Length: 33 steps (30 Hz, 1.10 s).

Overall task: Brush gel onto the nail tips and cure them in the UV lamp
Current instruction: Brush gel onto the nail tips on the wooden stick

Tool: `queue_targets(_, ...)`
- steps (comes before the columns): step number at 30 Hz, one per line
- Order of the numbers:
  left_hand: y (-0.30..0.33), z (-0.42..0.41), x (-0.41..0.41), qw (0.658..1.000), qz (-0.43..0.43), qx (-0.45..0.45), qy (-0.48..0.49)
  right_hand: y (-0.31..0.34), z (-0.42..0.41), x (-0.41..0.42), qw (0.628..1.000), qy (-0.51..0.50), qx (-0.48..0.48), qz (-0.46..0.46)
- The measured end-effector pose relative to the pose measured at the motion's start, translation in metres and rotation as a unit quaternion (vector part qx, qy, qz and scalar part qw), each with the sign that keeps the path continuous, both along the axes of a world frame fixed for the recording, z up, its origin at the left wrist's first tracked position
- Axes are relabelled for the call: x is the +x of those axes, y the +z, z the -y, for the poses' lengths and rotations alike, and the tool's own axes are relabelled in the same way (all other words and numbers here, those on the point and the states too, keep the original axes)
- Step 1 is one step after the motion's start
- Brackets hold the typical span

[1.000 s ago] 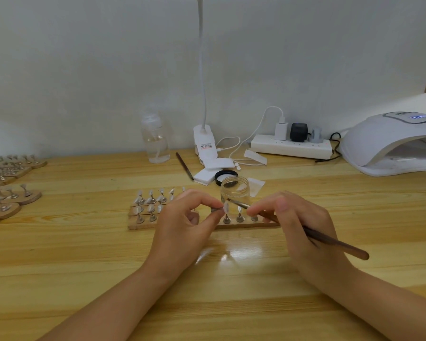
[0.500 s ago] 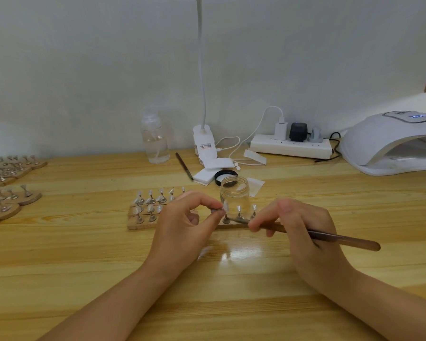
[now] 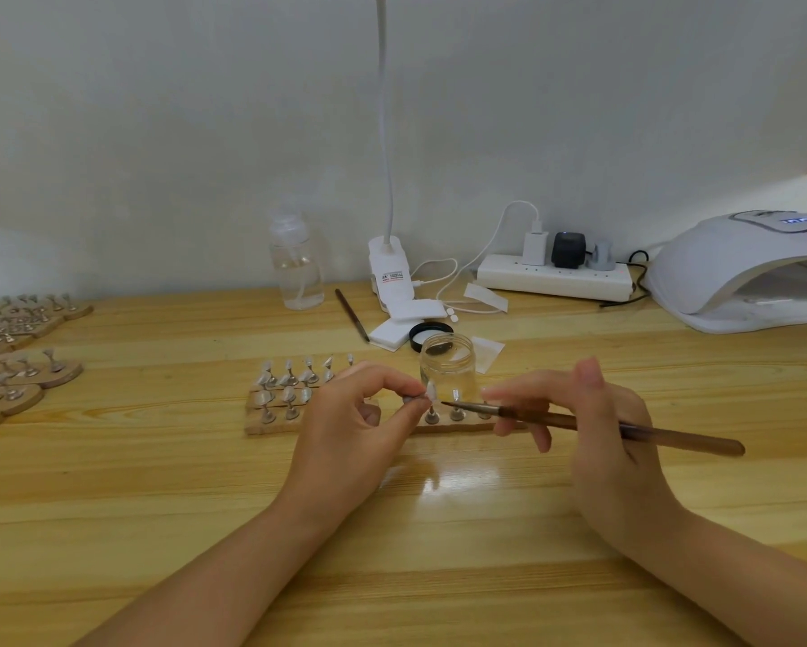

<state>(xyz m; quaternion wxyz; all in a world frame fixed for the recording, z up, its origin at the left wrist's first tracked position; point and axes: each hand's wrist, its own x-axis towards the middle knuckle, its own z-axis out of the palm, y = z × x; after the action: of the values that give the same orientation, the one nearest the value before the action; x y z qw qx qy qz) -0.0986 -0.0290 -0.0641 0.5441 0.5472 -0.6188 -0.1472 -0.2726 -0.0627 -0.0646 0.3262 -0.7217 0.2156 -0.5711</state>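
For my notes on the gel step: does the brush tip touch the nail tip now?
Apart. Head view shows wood between brush tip and nail tip.

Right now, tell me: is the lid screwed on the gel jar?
No. The gel jar stands open, and its black lid lies on the table just behind it.

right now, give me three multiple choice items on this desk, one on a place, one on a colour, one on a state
1. Where is the UV lamp?
A. far right
B. far left
C. beside the spray bottle

2. What colour is the brush handle?
A. white
B. brown
C. blue

3. How is the gel jar?
A. capped
B. tipped over
C. open and upright

Key: 1 A, it sits at the table's right edge; 2 B, the handle in the right hand is brown; 3 C, its black lid lies behind it. The left hand pinches a nail tip.
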Motion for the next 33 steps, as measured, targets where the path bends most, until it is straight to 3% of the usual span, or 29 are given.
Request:
queue_targets(8,-0.0003,-0.0006,0.001,1.0,-0.004,0.006,0.002,0.0034,0.0016,0.0005,0.999,-0.014,0.008,-0.037)
queue_targets(13,0.0009,-0.0001,-0.0003,1.0,-0.008,0.005,0.004,0.0039,0.0013,0.004,0.994,-0.028,-0.053,-0.089)
queue_targets(20,0.0019,-0.0012,-0.0004,1.0,-0.004,0.006,0.007,0.005,-0.0003,0.0015,0.999,-0.009,-0.04,-0.032)
queue_targets(33,0.0018,-0.0009,-0.0009,1.0,-0.006,0.005,0.009,0.0005,0.0,0.0029,0.985,-0.037,-0.106,-0.132)
